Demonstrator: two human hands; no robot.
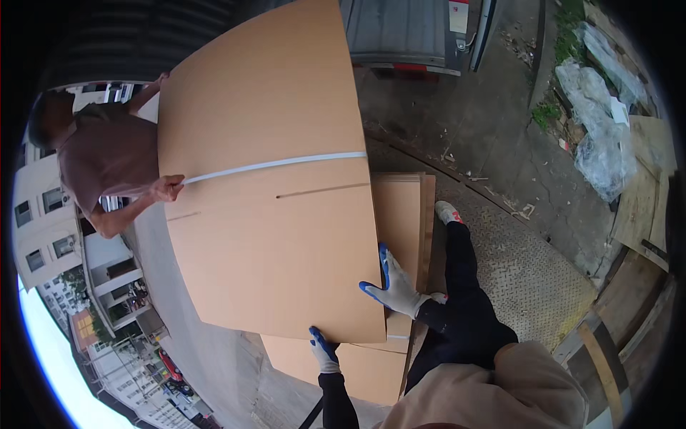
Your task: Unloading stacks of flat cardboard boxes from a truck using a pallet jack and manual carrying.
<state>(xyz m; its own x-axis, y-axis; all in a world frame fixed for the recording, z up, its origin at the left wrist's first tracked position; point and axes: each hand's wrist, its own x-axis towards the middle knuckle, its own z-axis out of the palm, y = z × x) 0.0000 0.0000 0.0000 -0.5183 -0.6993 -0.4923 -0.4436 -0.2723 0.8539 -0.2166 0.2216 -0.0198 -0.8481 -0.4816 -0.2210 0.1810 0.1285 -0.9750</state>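
Observation:
A large bundle of flat brown cardboard sheets (271,186), bound by a white strap (286,164), is held up and fills the middle of the view. My left hand (325,350), in a white glove with blue fingertips, grips its lower edge. My right hand (393,286), gloved the same way, clamps the edge near the lower right corner. Another person (107,164) at the left holds the far edge by the strap with one hand. Under the bundle lies a stack of more cardboard sheets (404,214).
My dark trouser leg and shoe (448,211) stand beside the stack on a metal checker-plate ramp (522,272). A vehicle's rear (407,36) is at the top. Clear plastic bags (600,129) and wooden boards (643,200) lie at the right.

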